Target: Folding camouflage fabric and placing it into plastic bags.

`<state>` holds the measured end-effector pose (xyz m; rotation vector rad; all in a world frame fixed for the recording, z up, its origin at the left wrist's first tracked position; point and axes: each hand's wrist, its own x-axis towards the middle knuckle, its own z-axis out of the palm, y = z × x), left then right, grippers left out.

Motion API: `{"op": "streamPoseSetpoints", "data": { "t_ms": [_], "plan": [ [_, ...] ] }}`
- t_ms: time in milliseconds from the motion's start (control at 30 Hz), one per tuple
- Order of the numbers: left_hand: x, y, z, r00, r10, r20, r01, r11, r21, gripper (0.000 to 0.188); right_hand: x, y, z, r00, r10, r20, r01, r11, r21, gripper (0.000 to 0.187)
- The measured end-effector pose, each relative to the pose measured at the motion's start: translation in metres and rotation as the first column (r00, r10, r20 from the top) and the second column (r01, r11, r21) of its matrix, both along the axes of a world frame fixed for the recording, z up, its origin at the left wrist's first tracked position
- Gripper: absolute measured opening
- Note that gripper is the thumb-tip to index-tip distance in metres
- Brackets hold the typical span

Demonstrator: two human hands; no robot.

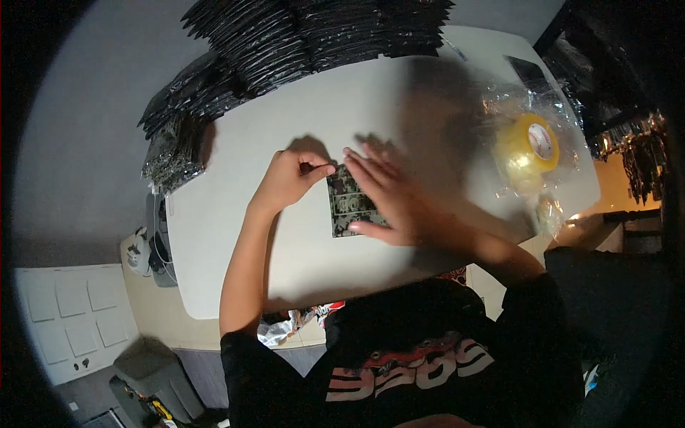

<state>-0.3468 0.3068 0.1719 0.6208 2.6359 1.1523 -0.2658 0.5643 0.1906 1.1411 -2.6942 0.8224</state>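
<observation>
A small, flat camouflage-patterned piece [346, 203], dark green and black, lies on the white table in front of me. Its right part is hidden beneath my right hand [392, 203], which is laid over it with fingers stretched and thumb spread near its lower edge. At the upper left corner of the piece, my left hand [285, 178] has thumb and forefinger pinched together, closed on that corner. Whether the piece is folded cloth or a packet, I cannot tell.
Stacks of black plastic-wrapped packets [314, 36] line the white table's [228, 235] far edge. A camouflage-patterned stack [171, 157] sits at the left. On the right, a yellowish tape roll [535, 139] lies among clear plastic wrap [492, 100]. A dark flat object [526, 69] rests behind it.
</observation>
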Motion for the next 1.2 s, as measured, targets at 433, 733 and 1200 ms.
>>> {"op": "streamPoseSetpoints", "data": {
  "t_ms": [433, 733, 1200],
  "plan": [
    [-0.056, 0.219, 0.026, 0.902, -0.306, -0.305, 0.304, 0.951, -0.055, 0.035, 0.029, 0.252, 0.025, 0.613, -0.748, -0.256, 0.781, 0.622, 0.051, 0.037],
    [-0.056, 0.331, -0.025, 0.902, -0.231, -0.364, 0.208, 0.973, -0.102, 0.037, 0.019, 0.290, 0.001, 0.658, -0.720, -0.222, 0.752, 0.643, 0.144, 0.056],
    [-0.065, 0.183, 0.027, 0.910, -0.241, 0.339, -0.113, 0.642, 0.759, 0.032, 0.006, 0.269, 0.009, 0.550, -0.814, -0.188, 0.824, 0.565, -0.034, 0.049]
  ]
}}
